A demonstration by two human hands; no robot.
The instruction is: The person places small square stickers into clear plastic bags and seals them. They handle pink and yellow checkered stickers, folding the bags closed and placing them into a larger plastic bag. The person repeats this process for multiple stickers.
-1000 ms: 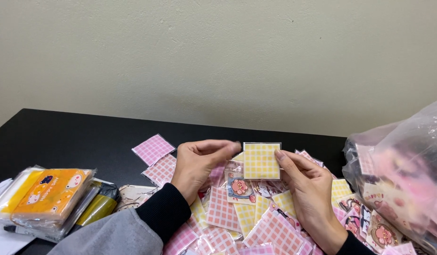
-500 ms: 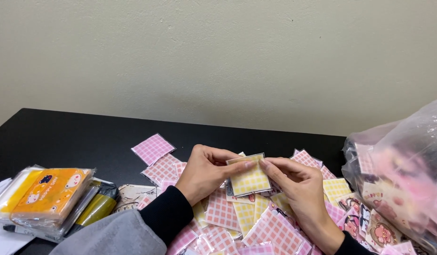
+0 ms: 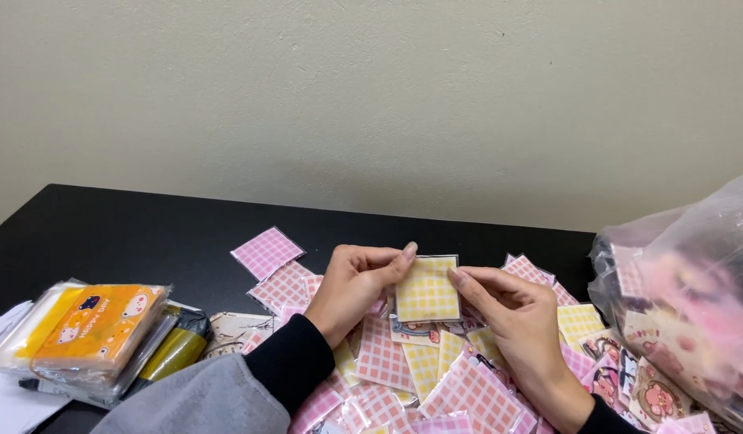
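Centrally, held upright above the heap: small yellow checked square packet [image 3: 427, 288], flat, glossy, in clear film. Left hand [image 3: 357, 287] pinched on its left edge, fingertip at the top corner; right hand [image 3: 512, 309] pinched on its right edge, both closed on the packet from opposite sides. Black cuffs at both wrists, grey sleeve [image 3: 191, 399] over the left arm. Below, spread on the matt black surface [image 3: 106, 233]: loose heap of pink and yellow checked packets [image 3: 460, 386], thin, square, shiny, overlapping, some with cartoon pictures. Slightly apart, toward the back left: single pink checked packet [image 3: 267, 251], lying flat. At far left: stack of clear-wrapped packs, orange label on top [image 3: 90, 325], rectangular, with small cartoon figures; beside it, dark olive-yellow pouch [image 3: 175, 350]. At far right: crumpled translucent plastic bag [image 3: 685, 297], soft, full of pink packets. Behind: plain cream wall [image 3: 371, 96], lightly textured.
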